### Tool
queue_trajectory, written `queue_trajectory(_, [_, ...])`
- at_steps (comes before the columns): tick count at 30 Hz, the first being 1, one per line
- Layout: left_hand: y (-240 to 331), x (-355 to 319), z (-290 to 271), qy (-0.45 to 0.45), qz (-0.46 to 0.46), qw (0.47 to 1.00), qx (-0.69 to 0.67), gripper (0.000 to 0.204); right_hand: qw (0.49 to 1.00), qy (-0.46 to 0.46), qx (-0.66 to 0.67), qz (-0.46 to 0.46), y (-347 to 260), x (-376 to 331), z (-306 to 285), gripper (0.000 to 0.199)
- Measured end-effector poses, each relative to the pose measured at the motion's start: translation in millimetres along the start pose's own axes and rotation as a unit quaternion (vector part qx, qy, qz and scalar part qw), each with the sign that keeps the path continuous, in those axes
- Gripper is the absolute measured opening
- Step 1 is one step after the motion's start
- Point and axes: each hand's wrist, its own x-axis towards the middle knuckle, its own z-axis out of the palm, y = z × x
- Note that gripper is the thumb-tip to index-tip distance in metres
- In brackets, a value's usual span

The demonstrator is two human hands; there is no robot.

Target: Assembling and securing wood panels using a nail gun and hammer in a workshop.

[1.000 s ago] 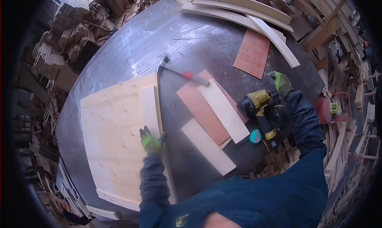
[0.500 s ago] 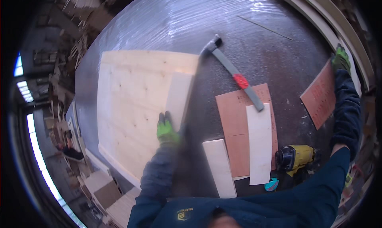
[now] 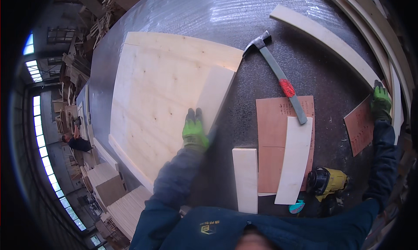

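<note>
A large pale plywood panel (image 3: 148,88) lies on the dark tabletop to the left, with a pale wooden strip (image 3: 214,91) along its right edge. My left hand (image 3: 194,132), in a green-and-grey glove, rests flat there with its fingers stretched out. At the far right my right hand (image 3: 381,104), gloved alike, is closed on the near end of a long wooden strip (image 3: 324,36), which slants up and left over the table. Part of that grip is hidden. A claw hammer (image 3: 274,64) with red wrap on its handle lies between my hands.
Below the hammer are a reddish-brown board (image 3: 272,141) and two short pale strips (image 3: 296,163) (image 3: 246,180). A yellow-and-black power tool (image 3: 328,182) and a teal tape measure (image 3: 297,206) lie nearby. Long boards (image 3: 370,27) line the right edge. Another person (image 3: 77,141) is far left.
The long strip now lies out over the tabletop, apart from the boards at the right edge, with its near end in my right hand. My left hand stays on the panel; the view has shifted.
</note>
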Motion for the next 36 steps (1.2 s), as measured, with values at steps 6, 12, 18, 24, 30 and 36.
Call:
queue_trajectory(6, [0.7,-0.9,17.9,0.039,0.011,0.999,-0.015,0.11,1.0,0.022,-0.008,0.006,-50.6,11.2,-63.4,0.08])
queue_trajectory(12, [-13.5,-3.0,27.5,0.052,0.014,0.998,-0.016,0.11,0.969,0.116,0.219,-0.029,-229.1,70.8,-241.8,0.058])
queue_trajectory(18, [-11.5,20.6,56.5,0.061,0.031,0.995,-0.071,0.11,0.948,-0.096,0.296,-0.072,-420.7,48.1,-254.1,0.038])
queue_trajectory(24, [-33.5,16.7,54.4,0.099,0.008,0.993,-0.057,0.11,0.962,-0.051,0.251,-0.098,-290.8,35.7,-221.0,0.031])
queue_trajectory(30, [-16.4,26.4,47.1,0.097,0.008,0.994,-0.044,0.108,0.963,-0.037,0.252,0.085,-69.8,49.2,-161.7,0.088])
queue_trajectory(36, [-23.0,14.3,49.9,0.076,0.001,0.996,-0.05,0.108,0.953,-0.201,0.163,0.159,-34.7,115.1,-101.8,0.133])
